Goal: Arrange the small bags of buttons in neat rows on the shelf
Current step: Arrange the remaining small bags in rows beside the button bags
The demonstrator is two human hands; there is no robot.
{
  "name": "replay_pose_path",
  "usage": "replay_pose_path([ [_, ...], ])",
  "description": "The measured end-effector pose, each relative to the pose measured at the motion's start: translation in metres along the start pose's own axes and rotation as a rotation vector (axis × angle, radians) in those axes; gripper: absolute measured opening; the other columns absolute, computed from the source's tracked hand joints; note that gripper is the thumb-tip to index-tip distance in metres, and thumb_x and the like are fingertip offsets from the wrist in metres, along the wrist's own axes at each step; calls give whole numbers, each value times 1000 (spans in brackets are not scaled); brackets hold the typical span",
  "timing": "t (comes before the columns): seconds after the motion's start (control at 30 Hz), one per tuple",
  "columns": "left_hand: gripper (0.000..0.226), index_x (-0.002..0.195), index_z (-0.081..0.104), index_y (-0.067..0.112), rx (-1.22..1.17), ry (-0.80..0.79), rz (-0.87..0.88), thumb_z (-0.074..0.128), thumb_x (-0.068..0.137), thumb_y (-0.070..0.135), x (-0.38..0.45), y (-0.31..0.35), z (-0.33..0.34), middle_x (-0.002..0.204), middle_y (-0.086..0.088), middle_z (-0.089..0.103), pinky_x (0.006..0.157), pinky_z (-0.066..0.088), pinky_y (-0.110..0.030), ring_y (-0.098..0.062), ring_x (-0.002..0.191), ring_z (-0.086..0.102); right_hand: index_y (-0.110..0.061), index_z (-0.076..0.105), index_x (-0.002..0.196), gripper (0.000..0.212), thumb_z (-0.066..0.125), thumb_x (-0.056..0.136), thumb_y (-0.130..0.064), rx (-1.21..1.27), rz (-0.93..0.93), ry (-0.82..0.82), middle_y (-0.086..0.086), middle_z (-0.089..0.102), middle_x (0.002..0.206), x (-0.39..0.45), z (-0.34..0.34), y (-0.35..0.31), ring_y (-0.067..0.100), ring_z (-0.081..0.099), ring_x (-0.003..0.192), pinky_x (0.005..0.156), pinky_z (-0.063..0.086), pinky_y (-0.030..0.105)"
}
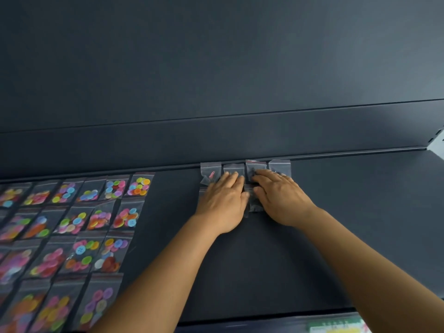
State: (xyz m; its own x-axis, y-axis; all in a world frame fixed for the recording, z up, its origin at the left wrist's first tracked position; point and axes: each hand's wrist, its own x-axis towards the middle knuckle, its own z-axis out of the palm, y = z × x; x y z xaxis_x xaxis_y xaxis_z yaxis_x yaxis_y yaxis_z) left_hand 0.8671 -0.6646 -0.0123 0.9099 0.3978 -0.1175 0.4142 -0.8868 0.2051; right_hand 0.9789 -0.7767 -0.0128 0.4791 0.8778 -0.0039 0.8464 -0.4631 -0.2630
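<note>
A dark shelf (336, 236) runs across the head view, and the person's two hands lie palm-down side by side near its back edge. The left hand (222, 200) rests flat with its fingers (231, 180) nearly straight and spread a little, pressing down on small clear bags; nothing is curled round or pinched. The right hand (281, 197) lies just beside it, almost touching at the thumbs, its fingers (264, 175) likewise extended and laid over the bags rather than gripping them. Under and around the fingertips a short row of four small clear bags (280, 165) stands along the back edge of the shelf, close together and touching or nearly so; the leftmost one (211, 170) shows a small red item inside, and the contents of the others are dark and hard to make out. More clear plastic shows between and below the two hands (252, 200), though how many bags lie there cannot be told. Well apart to the left, many bags of bright buttons (72, 236) cover the shelf in several rows, pink, yellow, green, blue and orange buttons showing through the plastic. At the lower right edge a green and yellow label (336, 328) sits blurred below the front of the shelf.
</note>
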Motion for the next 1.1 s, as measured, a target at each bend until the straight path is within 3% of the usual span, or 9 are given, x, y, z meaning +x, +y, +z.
replay_pose_path([
  [0.27, 55, 152, 11, 13, -63, -17, -22, 22, 104, 36, 1, 1, -2, 161, -1, 5, 120, 5, -35, -16, 147, -1, -18, 43, 136, 41, 31, 100, -33, 5, -18, 7, -2, 34, 149, 1, -1, 0, 17, 34, 135, 114, 17, 31],
  [0.47, 60, 152, 2, 14, -69, 34, -57, 21, 102, 42, -4, -3, -7, 161, -2, -6, 119, -3, -34, -16, 147, -8, -15, 39, 139, 45, 34, 99, -34, 60, 45, 98, 2, 32, 151, -6, -4, -1, 19, 26, 141, 115, 16, 33],
  [0.6, 64, 152, 4, 9, -59, -25, -145, 20, 101, 46, -7, -13, -8, 160, -7, -4, 119, 2, -37, -19, 147, -7, -12, 47, 129, 40, 34, 99, -35, 87, 138, 74, 2, 46, 135, -10, -5, 6, 23, 42, 125, 106, 28, 35],
  [0.93, 65, 151, 7, 8, -66, -12, -149, 22, 101, 47, -16, -13, -3, 161, -6, -3, 119, 3, -35, -18, 147, -7, -16, 49, 129, 40, 31, 100, -36, 154, 141, 41, -4, 44, 136, -11, -9, 11, 23, 46, 120, 98, 34, 32],
  [1.1, 62, 152, 1, 14, -61, 12, -69, 22, 102, 44, -31, -7, -5, 160, 0, -11, 118, -4, -33, -14, 146, -14, -15, 43, 137, 41, 34, 99, -29, 74, 13, 110, -2, 41, 143, -23, -10, 6, 18, 35, 134, 109, 26, 32],
])
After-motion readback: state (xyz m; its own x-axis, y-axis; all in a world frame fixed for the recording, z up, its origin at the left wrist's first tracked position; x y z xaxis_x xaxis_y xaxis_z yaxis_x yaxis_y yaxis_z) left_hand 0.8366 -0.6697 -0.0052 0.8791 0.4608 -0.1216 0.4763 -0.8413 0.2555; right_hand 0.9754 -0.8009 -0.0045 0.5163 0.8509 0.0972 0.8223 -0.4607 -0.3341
